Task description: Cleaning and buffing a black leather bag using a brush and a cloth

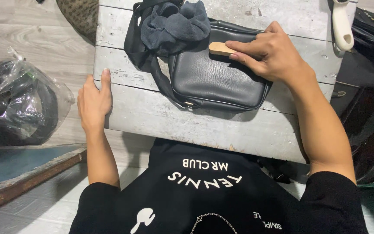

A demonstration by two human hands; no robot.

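Observation:
A black leather bag [215,80] lies on a worn white wooden table [204,125], its strap looping to the left. My right hand [267,52] grips a small wooden-backed brush [220,48] pressed against the bag's upper right part. A dark blue cloth [176,24] is bunched on the bag's far left corner. My left hand [94,102] rests against the table's left edge, fingers together, holding nothing.
A clear plastic bag with dark items [16,104] sits on the floor at left. A white handled tool [342,24] lies at the table's far right. Dark bags [369,86] crowd the right side. A blue board with a wooden edge [22,167] is at lower left.

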